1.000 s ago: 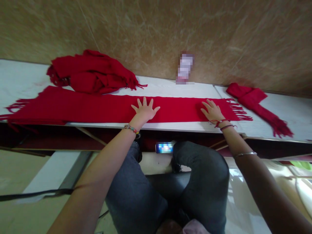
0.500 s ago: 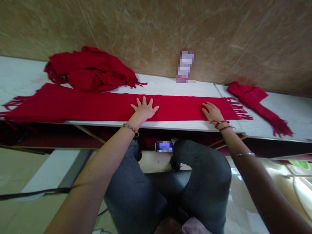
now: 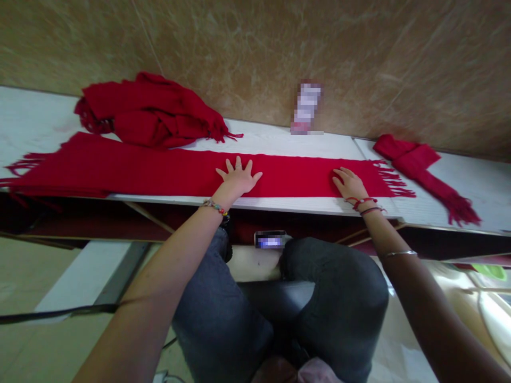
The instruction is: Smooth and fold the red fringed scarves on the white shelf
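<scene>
In the head view, two bare hands rest on one long, flat red woven-cloth scarf (image 3: pixel 291 175) with tassels at both ends. It stretches left to right along the near edge of a long white wood-grain desk (image 3: pixel 259 139), the left tassels spread loosely and the right ones in a tidier row. The left hand (image 3: pixel 238 181) lies palm down around the scarf's middle, its grip wide, all five fingers fanned out and grasping nothing; one ring (image 3: pixel 238 167) shows on it. The right hand (image 3: pixel 349 183) lies near the scarf's right end, its grip narrower, the fingers closer together and slightly bent, resting on the cloth.

Two more red cloth bundles lie on the desk, beyond or beside the scarf. One large crumpled red heap (image 3: pixel 147 111) sits at the far left, close against the scarf's far edge; its folds hide whether it is one piece or several. One smaller folded red fringed scarf (image 3: pixel 411 157) lies at the right, just beside the long one's right tassels. One pixelated, pale upright object (image 3: pixel 306 105) stands at the far side, before a brown marbled wall (image 3: pixel 223 53). One silver bangle (image 3: pixel 401 254) circles the right forearm. Below the desk, one blurred device with a lit screen (image 3: pixel 270 242) shows between two legs in dark grey trousers (image 3: pixel 335 282).
</scene>
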A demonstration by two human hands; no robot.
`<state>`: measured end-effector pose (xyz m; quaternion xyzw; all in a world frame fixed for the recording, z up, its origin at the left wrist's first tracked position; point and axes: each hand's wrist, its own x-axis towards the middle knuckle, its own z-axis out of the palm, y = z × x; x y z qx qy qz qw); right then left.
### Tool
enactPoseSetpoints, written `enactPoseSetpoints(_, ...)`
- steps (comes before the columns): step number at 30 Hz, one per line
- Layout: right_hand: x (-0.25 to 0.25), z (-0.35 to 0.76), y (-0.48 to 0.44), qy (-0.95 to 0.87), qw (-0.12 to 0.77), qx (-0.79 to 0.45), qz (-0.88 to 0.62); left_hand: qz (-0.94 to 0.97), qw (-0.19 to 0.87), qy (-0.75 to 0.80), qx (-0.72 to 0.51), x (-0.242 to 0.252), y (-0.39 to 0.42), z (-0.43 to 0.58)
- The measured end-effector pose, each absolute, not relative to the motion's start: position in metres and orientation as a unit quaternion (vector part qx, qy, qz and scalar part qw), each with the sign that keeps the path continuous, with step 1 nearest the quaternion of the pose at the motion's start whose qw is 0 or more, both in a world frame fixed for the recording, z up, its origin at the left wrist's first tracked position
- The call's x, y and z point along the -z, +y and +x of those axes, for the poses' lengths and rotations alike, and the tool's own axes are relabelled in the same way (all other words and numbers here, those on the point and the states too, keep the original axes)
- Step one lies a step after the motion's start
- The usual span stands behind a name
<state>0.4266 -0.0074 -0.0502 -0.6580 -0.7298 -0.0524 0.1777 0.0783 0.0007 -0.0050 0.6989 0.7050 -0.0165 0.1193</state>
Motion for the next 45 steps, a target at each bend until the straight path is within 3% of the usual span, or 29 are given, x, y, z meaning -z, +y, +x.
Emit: enactPoseSetpoints(45, 0.043, 0.423, -0.01, -0.724, 0.166, 0.044, -0.668, 0.698, 0.122, 0.706, 0.016, 0.0, -0.003, 0.081)
